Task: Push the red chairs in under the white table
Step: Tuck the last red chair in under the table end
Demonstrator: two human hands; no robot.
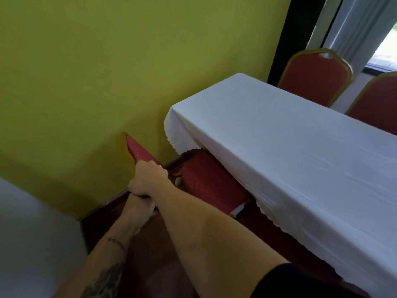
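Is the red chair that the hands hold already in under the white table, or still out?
Partly in: the red chair has its seat under the tablecloth edge, backrest outside, gripped by both hands.

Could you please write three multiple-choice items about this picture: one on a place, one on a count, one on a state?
1. Where do the hands grip the near red chair?
A. On top of its backrest
B. On its seat
C. On a leg

2. How many red chair backs show on the far side of the white table?
A. None
B. Two
C. Four

3. How far is the near chair's seat under the table?
A. Fully out
B. Partly under the cloth
C. Lying on its side

Answers:
1 A: the right hand and left hand close on the backrest's top edge.
2 B: one back and another rise behind the table.
3 B: the tablecloth's edge hangs over part of the seat.
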